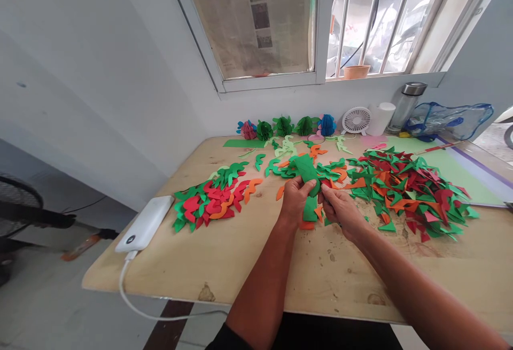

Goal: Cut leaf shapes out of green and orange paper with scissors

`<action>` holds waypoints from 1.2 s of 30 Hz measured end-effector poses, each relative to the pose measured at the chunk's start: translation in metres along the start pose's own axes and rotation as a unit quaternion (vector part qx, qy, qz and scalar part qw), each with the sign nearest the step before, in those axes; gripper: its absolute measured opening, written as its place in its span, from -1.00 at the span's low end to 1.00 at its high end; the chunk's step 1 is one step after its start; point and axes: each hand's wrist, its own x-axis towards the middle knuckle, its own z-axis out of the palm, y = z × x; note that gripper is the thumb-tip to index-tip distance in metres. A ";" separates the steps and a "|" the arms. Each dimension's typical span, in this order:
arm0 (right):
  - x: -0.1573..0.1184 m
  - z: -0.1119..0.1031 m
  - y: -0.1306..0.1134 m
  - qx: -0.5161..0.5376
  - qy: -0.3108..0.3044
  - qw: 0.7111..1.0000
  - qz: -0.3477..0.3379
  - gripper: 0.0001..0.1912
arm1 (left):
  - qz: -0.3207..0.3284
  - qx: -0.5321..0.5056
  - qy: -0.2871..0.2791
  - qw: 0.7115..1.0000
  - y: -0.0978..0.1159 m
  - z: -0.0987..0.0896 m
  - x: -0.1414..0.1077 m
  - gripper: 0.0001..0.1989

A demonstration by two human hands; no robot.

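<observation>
My left hand (297, 195) pinches a folded piece of green paper (306, 171) with a rounded lower right end, above the middle of the table. Close against the paper's right edge, my right hand (336, 205) has its fingers closed; what they grip is mostly hidden. Below the hands lie another green paper piece (310, 209) and an orange scrap (307, 225). To the left is a pile of cut red, green and orange curved paper shapes (216, 197). A larger heap of paper scraps (417, 189) spreads out to the right.
A white power bank (145, 224) with a cable sits at the table's left edge. Along the wall stand several paper flowers (284, 125), a small white fan (356, 120), a white cylinder (380, 118), a glass bottle (406, 107) and a clear blue-edged pouch (449, 120).
</observation>
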 end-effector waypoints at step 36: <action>-0.001 -0.001 -0.002 0.013 -0.007 1.000 0.011 -0.45 | -0.011 -0.012 -0.049 0.999 0.005 -0.004 -0.004 -0.82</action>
